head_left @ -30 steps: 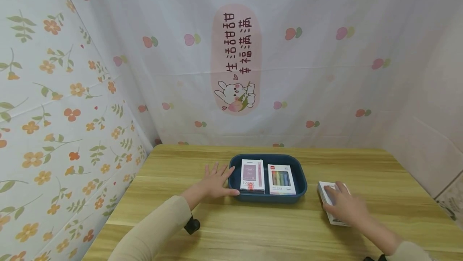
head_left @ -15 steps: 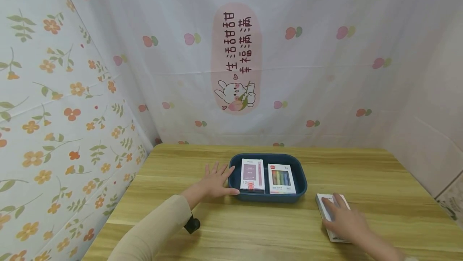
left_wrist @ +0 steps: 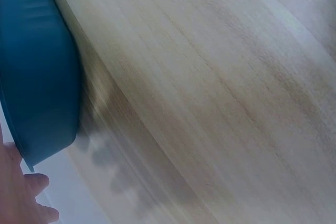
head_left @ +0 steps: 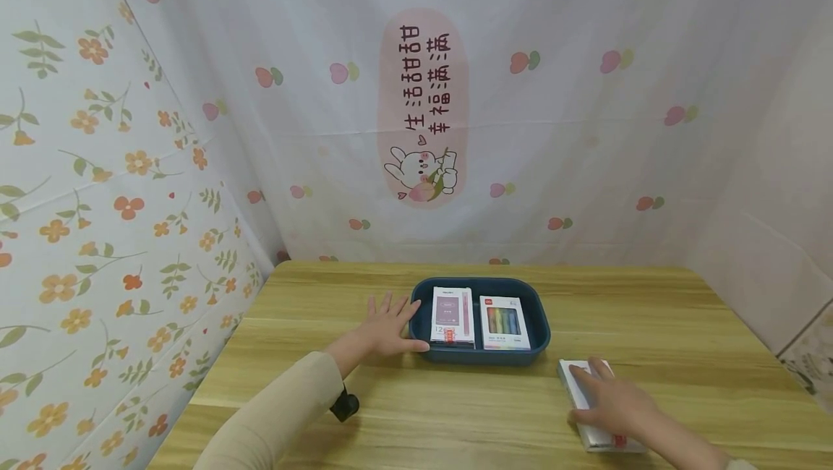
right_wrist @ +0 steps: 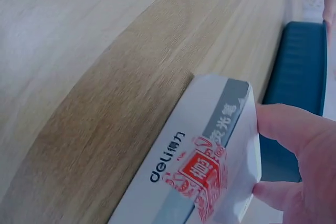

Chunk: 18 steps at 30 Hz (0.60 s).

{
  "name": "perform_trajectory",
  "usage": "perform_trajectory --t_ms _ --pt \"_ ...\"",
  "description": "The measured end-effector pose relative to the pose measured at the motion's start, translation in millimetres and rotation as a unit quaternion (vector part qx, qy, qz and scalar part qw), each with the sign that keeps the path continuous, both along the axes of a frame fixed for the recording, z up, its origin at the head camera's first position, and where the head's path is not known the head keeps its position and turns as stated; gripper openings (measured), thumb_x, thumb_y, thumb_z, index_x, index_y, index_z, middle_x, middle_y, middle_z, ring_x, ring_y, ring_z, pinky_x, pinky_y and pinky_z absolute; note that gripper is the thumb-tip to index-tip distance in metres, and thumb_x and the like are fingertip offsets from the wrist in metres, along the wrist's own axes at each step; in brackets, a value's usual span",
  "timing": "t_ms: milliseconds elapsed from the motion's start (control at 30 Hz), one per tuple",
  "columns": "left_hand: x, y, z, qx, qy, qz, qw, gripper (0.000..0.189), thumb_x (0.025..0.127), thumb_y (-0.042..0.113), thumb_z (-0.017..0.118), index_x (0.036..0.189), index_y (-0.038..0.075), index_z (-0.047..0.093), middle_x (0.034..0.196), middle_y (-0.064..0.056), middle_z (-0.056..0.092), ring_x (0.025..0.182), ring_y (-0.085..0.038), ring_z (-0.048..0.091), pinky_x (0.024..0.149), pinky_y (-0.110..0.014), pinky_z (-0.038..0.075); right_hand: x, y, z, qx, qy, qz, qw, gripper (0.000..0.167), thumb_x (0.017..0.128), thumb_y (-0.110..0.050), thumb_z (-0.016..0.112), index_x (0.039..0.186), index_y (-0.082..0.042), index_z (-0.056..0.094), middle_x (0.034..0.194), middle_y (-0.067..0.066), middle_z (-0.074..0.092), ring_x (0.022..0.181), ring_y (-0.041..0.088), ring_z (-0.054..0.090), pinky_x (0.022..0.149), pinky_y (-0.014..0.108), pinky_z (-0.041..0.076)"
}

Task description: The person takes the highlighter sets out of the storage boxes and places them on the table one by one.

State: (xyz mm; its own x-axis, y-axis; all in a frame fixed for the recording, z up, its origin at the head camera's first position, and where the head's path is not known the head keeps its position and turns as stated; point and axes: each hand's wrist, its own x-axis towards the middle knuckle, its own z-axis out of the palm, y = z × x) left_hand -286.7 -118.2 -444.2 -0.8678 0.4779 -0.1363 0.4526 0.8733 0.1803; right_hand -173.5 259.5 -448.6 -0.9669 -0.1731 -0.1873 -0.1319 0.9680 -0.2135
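Observation:
My right hand [head_left: 614,405] lies over a white highlighter box [head_left: 591,438], thumb at its left side and fingers across the top. The right wrist view shows the box's end [right_wrist: 202,145] with grey stripes, printed lettering and a red stamped sticker, the fingertips at its edge. My left hand [head_left: 384,329] is spread, with thumb and fingers at the left end of a dark blue tray [head_left: 484,358]. Inside the tray are a white box with a purple panel [head_left: 449,313] and a white box with a window of coloured sticks [head_left: 505,323], side by side with a divider between.
Everything stands on a wood-grain table [head_left: 455,419]. A white curtain [head_left: 586,137] with printed hearts hangs behind its back edge, and a flowered curtain [head_left: 117,253] runs along the left. A black strap piece [head_left: 345,405] sits at the left wrist.
The right hand and the highlighter box have come nearer the front of the table and slightly to the left. The left hand and the tray stay in place.

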Motion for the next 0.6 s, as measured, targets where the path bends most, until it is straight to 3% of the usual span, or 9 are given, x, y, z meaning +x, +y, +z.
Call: perform_trajectory --t_ms 267,600 --pt "0.2 -0.2 1.4 0.001 -0.002 0.001 1.0 0.091 0.077 0.076 0.04 0.147 0.021 0.019 0.151 -0.015 0.02 0.137 -0.045 0.007 0.102 -0.067 0.001 -1.1 -7 4.0 -0.02 -0.042 0.012 0.9988 0.087 0.064 -0.058 0.072 0.129 -0.005 0.05 0.135 0.036 0.03 0.1 0.056 0.049 0.07 0.065 0.042" --pt "0.0 -0.6 0.9 -0.002 0.004 -0.006 1.0 0.092 0.077 0.075 0.04 0.147 0.02 0.02 0.15 -0.015 0.021 0.136 -0.045 0.008 0.101 -0.068 0.002 1.5 -18 6.8 -0.057 -0.071 0.013 0.9957 0.089 0.059 -0.048 0.079 0.131 -0.005 0.048 0.137 0.037 0.027 0.11 0.058 0.041 0.078 0.069 0.036"
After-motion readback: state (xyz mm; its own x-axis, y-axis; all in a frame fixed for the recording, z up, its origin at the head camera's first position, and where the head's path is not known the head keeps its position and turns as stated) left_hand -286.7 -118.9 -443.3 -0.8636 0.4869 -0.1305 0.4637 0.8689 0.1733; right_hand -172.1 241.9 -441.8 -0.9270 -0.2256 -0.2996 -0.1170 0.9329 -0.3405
